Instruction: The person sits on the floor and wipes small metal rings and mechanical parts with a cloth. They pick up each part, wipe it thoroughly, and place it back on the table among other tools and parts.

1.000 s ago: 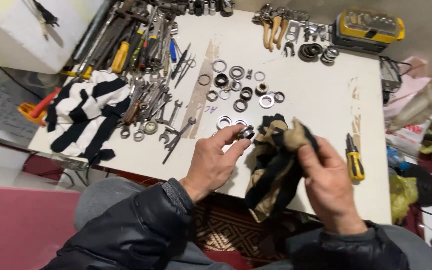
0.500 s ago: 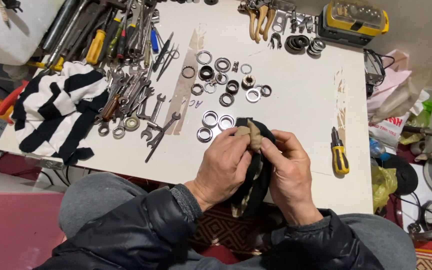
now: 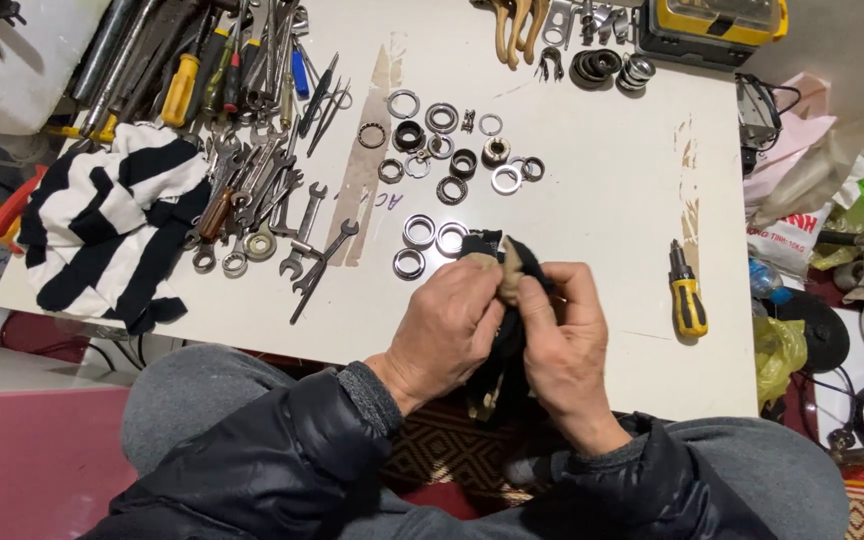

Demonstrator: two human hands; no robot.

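My left hand [image 3: 447,325] and my right hand [image 3: 567,345] are pressed together at the near edge of the white table [image 3: 592,220]. Both are closed on a black-and-tan rag [image 3: 505,352] bunched between them. The rag's top pokes out above my fingers and its tail hangs down toward my lap. The small metal ring my left hand held earlier is out of sight, so I cannot tell whether it is inside the rag. Three shiny metal rings [image 3: 420,231] lie on the table just beyond my left hand.
Several more rings and bearing parts [image 3: 452,160] lie mid-table. Wrenches [image 3: 287,215] and screwdrivers are piled at the left beside a black-and-white striped cloth [image 3: 102,225]. A yellow-handled screwdriver [image 3: 687,297] lies right of my hands. A yellow case [image 3: 717,22] stands far right; bags [image 3: 802,190] crowd the right edge.
My left hand, which held a metal ring in the open, has come together with my right hand. The rag now covers where the ring was.
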